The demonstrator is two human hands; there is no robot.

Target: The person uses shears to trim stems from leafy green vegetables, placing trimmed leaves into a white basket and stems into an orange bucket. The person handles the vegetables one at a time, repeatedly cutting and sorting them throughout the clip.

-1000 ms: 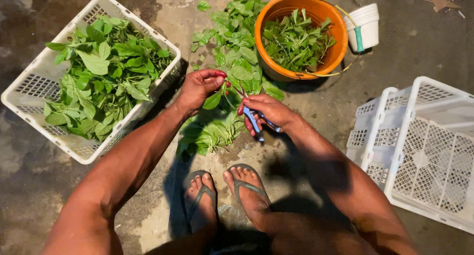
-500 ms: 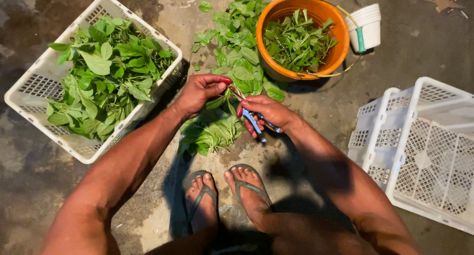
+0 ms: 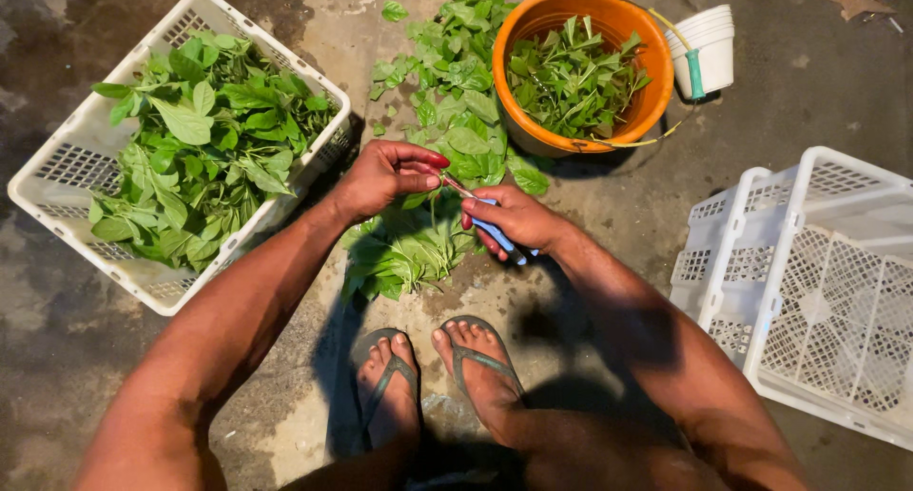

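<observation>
My left hand [image 3: 385, 175] pinches a green leafy sprig [image 3: 418, 198] between thumb and fingers, above a pile of leaves [image 3: 404, 253] on the concrete floor. My right hand [image 3: 514, 220] grips blue-handled scissors [image 3: 499, 236] whose blades point toward the left hand's fingertips and meet the sprig's stem. Both hands are close together over the leaf pile, just ahead of my feet in flip-flops [image 3: 433, 377].
A white slotted basket [image 3: 67, 168] of leafy greens sits at left. An orange bucket [image 3: 533, 20] with cut greens stands at top, a stack of white cups [image 3: 709, 49] beside it. More loose leaves [image 3: 447, 73] lie between them. Empty white crates [image 3: 808, 272] sit at right.
Both hands stay over the leaf pile. The scissors' blades have shifted closer to the left fingertips at the sprig's stem.
</observation>
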